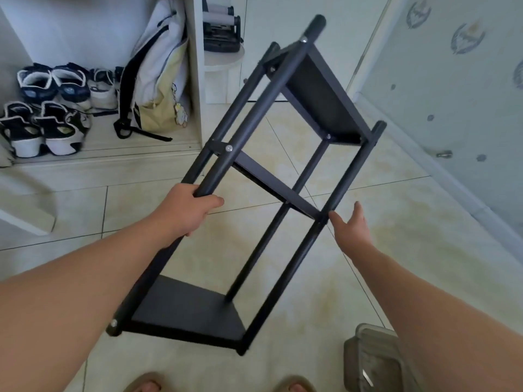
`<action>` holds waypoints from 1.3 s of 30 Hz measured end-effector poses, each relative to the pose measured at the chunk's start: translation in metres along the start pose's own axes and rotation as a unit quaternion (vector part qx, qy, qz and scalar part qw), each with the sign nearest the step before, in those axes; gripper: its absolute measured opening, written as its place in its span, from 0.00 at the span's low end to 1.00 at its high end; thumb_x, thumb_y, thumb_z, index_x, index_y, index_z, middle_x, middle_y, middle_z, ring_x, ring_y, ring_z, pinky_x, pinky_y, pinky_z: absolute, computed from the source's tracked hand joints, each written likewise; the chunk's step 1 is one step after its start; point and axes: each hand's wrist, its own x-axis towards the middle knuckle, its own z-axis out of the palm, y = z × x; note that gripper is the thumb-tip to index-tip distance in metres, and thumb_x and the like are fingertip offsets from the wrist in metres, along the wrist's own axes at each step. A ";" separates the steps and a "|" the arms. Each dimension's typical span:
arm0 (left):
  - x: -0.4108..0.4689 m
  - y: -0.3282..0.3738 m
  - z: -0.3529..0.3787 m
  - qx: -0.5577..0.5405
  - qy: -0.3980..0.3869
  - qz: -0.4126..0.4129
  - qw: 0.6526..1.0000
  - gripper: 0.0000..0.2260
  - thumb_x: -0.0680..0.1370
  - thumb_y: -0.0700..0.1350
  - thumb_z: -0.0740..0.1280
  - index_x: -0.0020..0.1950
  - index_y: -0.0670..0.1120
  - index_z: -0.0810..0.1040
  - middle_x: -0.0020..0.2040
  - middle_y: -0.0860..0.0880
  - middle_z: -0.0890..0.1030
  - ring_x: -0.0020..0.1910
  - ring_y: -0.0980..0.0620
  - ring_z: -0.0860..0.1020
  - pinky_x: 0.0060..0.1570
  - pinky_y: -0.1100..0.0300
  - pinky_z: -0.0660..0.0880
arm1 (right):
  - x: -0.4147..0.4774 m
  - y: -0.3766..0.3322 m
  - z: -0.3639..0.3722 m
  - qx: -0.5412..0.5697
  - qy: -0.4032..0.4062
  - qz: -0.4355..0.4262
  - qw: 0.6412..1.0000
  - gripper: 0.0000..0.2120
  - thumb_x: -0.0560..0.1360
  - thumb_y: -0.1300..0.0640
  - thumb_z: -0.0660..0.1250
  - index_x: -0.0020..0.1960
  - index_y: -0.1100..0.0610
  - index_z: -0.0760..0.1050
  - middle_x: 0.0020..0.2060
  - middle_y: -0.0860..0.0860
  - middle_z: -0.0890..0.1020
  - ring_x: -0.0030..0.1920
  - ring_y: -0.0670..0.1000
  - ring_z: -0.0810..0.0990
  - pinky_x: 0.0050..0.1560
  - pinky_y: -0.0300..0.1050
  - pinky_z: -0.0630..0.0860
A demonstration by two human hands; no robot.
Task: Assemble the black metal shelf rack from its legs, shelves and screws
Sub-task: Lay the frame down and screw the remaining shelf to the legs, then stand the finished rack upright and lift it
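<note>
The black metal shelf rack (254, 171) hangs tilted in the air above the tiled floor, its legs running from lower left to upper right. Three shelves sit between the legs, held by silver screws (229, 148). My left hand (186, 207) is shut around one of the left legs near the middle shelf. My right hand (349, 224) is open with fingers spread, right beside the right leg at the middle shelf's corner; I cannot tell whether it touches.
Several shoes (45, 108) and a white backpack (158, 75) sit on a low ledge at the back left. A grey plastic container (370, 360) stands on the floor at lower right. A patterned wall (452, 94) runs along the right. My sandalled feet (147, 384) show at the bottom edge.
</note>
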 end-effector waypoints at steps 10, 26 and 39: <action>-0.004 0.001 0.004 -0.091 0.039 -0.019 0.995 0.16 0.76 0.44 0.69 0.31 0.44 0.68 0.22 0.48 0.67 0.20 0.50 0.63 0.23 0.61 0.65 | 0.004 -0.023 0.011 0.270 -0.093 0.033 0.958 0.23 0.78 0.75 0.60 0.67 0.54 0.72 0.52 0.58 0.80 0.49 0.57 0.79 0.47 0.53 0.81; 0.003 -0.062 0.006 0.271 0.074 0.030 0.959 0.14 0.73 0.64 0.71 0.40 0.56 0.71 0.36 0.57 0.78 0.36 0.57 0.76 0.32 0.60 0.67 | 0.008 -0.012 0.024 0.122 0.020 -0.074 0.990 0.21 0.77 0.71 0.64 0.58 0.47 0.66 0.53 0.46 0.78 0.46 0.42 0.81 0.35 0.40 0.73; 0.044 -0.091 0.019 0.216 0.093 -0.020 0.972 0.16 0.78 0.54 0.70 0.62 0.49 0.75 0.50 0.54 0.79 0.52 0.48 0.79 0.48 0.58 0.71 | 0.025 -0.011 0.045 0.089 0.025 -0.111 0.989 0.24 0.78 0.69 0.64 0.54 0.40 0.63 0.53 0.37 0.75 0.53 0.38 0.79 0.38 0.37 0.73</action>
